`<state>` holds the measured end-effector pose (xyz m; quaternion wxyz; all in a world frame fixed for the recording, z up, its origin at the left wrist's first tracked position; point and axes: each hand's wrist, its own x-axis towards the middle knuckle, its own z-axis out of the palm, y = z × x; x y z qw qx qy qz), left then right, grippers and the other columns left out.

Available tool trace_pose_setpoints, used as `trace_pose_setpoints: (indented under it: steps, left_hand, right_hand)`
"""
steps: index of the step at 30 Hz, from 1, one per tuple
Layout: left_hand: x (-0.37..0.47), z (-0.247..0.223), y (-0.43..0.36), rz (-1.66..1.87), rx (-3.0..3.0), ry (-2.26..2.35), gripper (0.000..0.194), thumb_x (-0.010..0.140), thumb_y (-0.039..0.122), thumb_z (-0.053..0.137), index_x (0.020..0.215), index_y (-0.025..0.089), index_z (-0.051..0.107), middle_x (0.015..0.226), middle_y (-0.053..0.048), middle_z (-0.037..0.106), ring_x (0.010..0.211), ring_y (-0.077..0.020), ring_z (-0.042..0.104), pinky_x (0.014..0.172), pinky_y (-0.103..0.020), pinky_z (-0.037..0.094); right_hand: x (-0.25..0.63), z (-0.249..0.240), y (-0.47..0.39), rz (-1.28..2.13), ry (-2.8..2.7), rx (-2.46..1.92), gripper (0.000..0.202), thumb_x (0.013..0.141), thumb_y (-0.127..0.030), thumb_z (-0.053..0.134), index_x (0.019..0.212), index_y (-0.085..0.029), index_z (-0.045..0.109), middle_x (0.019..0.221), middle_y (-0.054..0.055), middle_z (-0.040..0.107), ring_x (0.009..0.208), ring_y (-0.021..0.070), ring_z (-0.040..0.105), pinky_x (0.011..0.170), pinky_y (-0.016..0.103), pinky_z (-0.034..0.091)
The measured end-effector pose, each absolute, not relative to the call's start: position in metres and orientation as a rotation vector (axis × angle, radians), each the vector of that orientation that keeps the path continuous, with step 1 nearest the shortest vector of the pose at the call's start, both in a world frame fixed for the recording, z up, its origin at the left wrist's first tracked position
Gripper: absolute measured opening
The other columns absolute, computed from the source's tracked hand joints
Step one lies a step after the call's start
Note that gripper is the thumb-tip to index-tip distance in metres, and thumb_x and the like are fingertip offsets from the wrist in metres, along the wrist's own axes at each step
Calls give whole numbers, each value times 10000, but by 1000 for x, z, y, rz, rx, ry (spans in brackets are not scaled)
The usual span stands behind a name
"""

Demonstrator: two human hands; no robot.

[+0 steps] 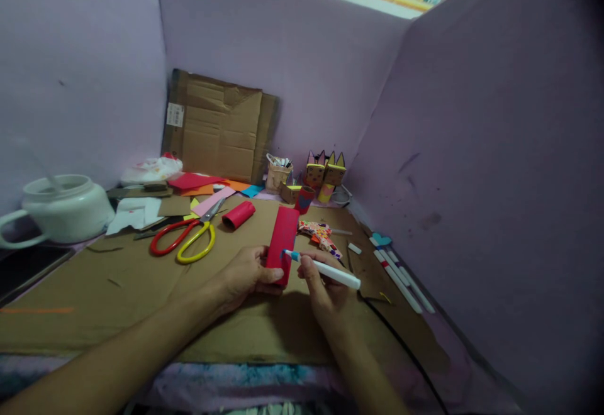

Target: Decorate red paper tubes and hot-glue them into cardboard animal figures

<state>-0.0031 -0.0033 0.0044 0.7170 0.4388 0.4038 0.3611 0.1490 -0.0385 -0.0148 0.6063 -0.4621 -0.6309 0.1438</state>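
Observation:
My left hand [252, 276] grips the lower end of a long red paper-covered box [284, 232], tilted up above the cardboard. In my right hand [325, 283] is a white marker [335, 273] with a blue tip. That tip touches the red face, where a small blue mark shows. Left of the box lie a red paper tube [238, 214] and scissors [194, 236] with one red and one yellow handle. Just behind my right hand are flower-patterned paper pieces [318, 234].
Several white markers [399, 276] lie along the right edge, by a black cable [406, 346]. A white pot [66, 207] stands at left. Coloured paper [198, 180], a pen holder [278, 173] and cat-eared cardboard figures [325, 173] are at the back. Purple walls enclose the table.

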Motion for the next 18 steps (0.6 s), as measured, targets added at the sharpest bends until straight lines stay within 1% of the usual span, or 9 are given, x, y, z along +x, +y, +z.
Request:
trace_pose_setpoints:
  steps: [5,9,14,18]
  left_hand:
    - [-4,4,-4,806,966,882,543,446,241,819,916,114,579,814,-47,635,689,-161,583,645,-330,515]
    - [-4,5,-5,802,968,883,521,458,236,822,911,121,590,825,-48,636,701,-163,590,647,-324,510]
    - [-4,6,-5,814,950,878,513,468,220,829,918,121,604,789,-38,635,665,-152,594,631,-314,517]
    - [-5,7,-5,814,937,874,519,473,211,829,936,121,611,766,-29,633,644,-145,596,619,-303,516]
  right_hand:
    - [149,-15,-39,351,-1475,-1068,177,862,-301,548,785,-183,654,613,1,633,549,132,600,523,235,464]
    - [150,-15,-38,344,-1474,-1066,170,860,-300,548,811,-178,657,629,9,635,572,141,602,529,243,465]
    - [151,-15,-38,329,-1416,-1060,190,869,-301,541,765,-175,639,584,-4,597,537,129,561,517,242,448]
    - [150,-12,-40,284,-1398,-1062,178,862,-288,545,764,-176,642,596,1,608,556,136,576,531,247,461]
